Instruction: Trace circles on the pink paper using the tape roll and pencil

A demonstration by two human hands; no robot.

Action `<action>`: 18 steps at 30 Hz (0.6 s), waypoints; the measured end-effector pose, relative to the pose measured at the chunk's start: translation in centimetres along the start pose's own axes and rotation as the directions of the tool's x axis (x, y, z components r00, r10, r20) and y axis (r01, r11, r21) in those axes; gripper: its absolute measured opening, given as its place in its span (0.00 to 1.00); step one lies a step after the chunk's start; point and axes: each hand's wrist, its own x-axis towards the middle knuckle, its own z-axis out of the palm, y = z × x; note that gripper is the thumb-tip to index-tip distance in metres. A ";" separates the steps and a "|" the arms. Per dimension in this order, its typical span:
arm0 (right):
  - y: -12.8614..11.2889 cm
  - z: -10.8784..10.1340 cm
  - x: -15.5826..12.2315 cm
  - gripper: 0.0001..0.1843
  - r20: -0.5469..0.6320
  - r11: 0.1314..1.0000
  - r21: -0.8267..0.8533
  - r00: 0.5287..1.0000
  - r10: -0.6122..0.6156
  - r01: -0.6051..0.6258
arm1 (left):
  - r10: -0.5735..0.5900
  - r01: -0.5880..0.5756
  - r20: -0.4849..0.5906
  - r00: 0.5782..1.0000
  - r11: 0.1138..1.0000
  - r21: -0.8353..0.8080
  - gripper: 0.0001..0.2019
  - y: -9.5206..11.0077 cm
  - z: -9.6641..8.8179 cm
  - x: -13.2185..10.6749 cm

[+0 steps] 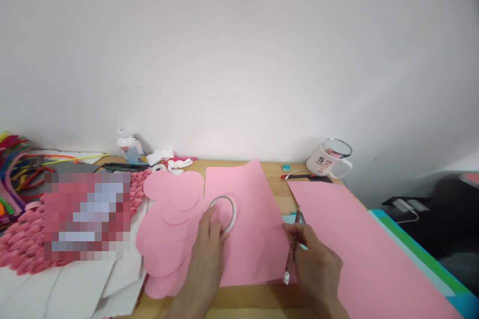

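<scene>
On the far left, the coloured pipe cleaners [11, 182] are lying in a loose bundle. Before them, a mass of pink petals [20, 246] is spreading, partly hidden by blurring, and white sheets [75, 291] are overlapping below it. A white bottle [130, 148] is standing near the wall. Next, pink paper rounds [164, 239] are overlapping in a pile, their right edges lying close to the middle pink sheet [254, 254]. The left hand [207, 239] is holding a white ring [234, 215] between thumb and fingers, on the left part of this sheet. The sheet's far right corner is rising a little, and pink surface is lying open between the ring and the pencil [291, 257]. The right hand [316, 256] is gripping this pencil at the sheet's right edge, the tip pointing away. Behind, wooden table [277, 190] is showing between the two sheets, and a mug [326, 162] is standing beyond the right pink sheet [377, 249], whose far right edge is running above blue and green sheets [409, 249].
</scene>
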 end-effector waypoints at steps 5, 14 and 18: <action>-0.2 0.4 0.2 0.18 -0.047 0.987 -0.097 0.990 -0.131 0.126 | -0.005 -0.012 -0.199 0.980 0.996 -0.084 0.09 -0.1 0.2 0.0; -2.0 0.0 1.0 0.10 0.148 0.990 0.137 0.989 0.008 -0.029 | -0.009 -0.001 -0.113 0.994 0.996 -0.084 0.07 -0.5 -0.4 0.2; -3.0 -0.3 1.0 0.11 0.224 0.987 0.157 0.975 -0.005 -0.031 | 0.008 -0.019 -0.116 0.993 0.995 -0.096 0.07 -0.3 -0.5 0.2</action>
